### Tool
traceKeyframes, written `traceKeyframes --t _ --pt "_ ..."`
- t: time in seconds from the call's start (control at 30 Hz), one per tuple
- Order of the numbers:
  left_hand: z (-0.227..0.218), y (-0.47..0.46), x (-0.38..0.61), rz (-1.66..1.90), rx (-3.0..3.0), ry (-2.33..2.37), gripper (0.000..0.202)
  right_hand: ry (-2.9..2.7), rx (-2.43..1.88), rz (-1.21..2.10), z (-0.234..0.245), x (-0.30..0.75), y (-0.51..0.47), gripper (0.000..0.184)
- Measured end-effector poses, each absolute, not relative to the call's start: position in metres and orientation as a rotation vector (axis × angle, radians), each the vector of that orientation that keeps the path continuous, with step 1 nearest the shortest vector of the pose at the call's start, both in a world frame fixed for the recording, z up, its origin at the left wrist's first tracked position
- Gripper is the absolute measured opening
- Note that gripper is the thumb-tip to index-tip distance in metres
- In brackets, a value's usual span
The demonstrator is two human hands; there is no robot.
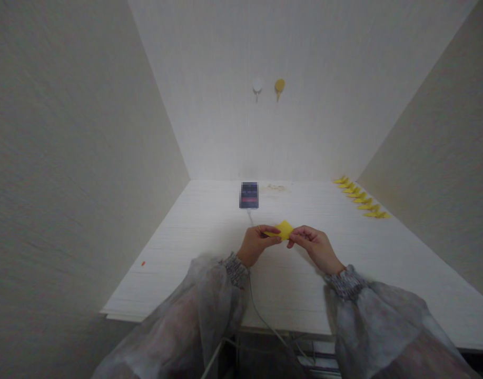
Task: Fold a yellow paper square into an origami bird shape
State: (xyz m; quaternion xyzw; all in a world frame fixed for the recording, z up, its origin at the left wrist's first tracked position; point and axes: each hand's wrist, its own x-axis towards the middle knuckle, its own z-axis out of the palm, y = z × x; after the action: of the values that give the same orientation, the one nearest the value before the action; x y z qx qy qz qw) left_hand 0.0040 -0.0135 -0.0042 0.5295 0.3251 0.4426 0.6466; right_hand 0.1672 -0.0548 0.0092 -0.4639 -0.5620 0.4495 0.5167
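Observation:
Between my two hands is a small folded piece of yellow paper (285, 229), held above the middle of the white table. My left hand (257, 242) pinches its left side between thumb and fingers. On the opposite side, the fingertips of my right hand (313, 244) close on the paper's right corner. The finer folds are too small to make out. Several folded yellow paper figures (360, 198) stand in a slanting row at the table's right back edge.
A phone-like device (249, 195), its screen blurred, lies at the back of the white table (178, 252). Its cable (254, 300) runs under my left wrist and off the front edge. A small orange bit (143, 263) lies left. Two hooks (279, 85) hang on the back wall; side walls enclose the table.

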Motion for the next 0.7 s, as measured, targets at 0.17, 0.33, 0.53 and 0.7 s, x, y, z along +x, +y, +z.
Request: traceKeyframes --t 0.17,0.33,0.53,0.7 --pt "0.0006 -0.0155 0.0060 1.015 1.175 0.746 0.027 -1.305 -1.110 1.045 0.0090 0.1635 -0.0552 0.011" --pt "0.0026 -0.0168 0.0088 1.029 1.077 0.748 0.026 -1.301 -1.106 1.028 0.0097 0.1607 -0.0548 0.012" --pt "0.0007 -0.0164 0.0091 1.044 1.172 0.796 0.026 -1.295 -1.117 1.043 0.0091 0.1598 -0.0550 0.014" --pt "-0.0014 -0.0155 0.0090 1.062 1.211 0.833 0.027 -1.276 -1.130 1.058 0.0090 0.1599 -0.0549 0.016"
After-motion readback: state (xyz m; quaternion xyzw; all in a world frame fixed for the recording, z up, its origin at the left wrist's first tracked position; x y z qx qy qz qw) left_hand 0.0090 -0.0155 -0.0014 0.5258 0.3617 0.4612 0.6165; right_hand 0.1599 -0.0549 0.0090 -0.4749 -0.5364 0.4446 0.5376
